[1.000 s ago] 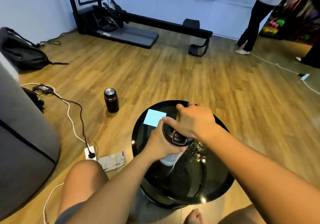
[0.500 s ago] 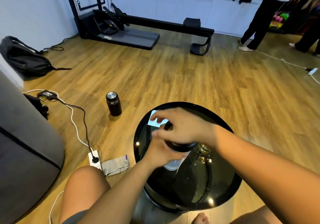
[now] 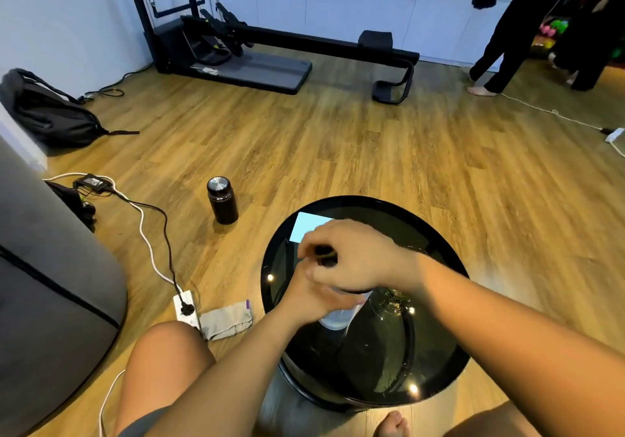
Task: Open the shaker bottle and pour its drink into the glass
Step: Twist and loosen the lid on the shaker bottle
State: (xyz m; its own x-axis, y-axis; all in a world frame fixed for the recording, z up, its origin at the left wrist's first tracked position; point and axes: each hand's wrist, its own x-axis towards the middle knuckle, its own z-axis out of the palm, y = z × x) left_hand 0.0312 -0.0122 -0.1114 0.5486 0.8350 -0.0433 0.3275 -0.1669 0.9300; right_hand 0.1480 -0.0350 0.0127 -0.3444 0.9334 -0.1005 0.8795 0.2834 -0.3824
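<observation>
- Now the right hand point(image 3: 351, 257) is clamped over the dark lid point(image 3: 324, 256); fingers have rotated round since a second ago, so unscrewing looks underway, lid not off yet.
- Left hand point(image 3: 311, 298) wraps the shaker bottle point(image 3: 338, 318) body, bracing it.
- Bottle stands centre frame on the round black table point(image 3: 439, 369).
- Glass point(image 3: 392, 303) just right of the bottle, under the right wrist, untouched.
</observation>
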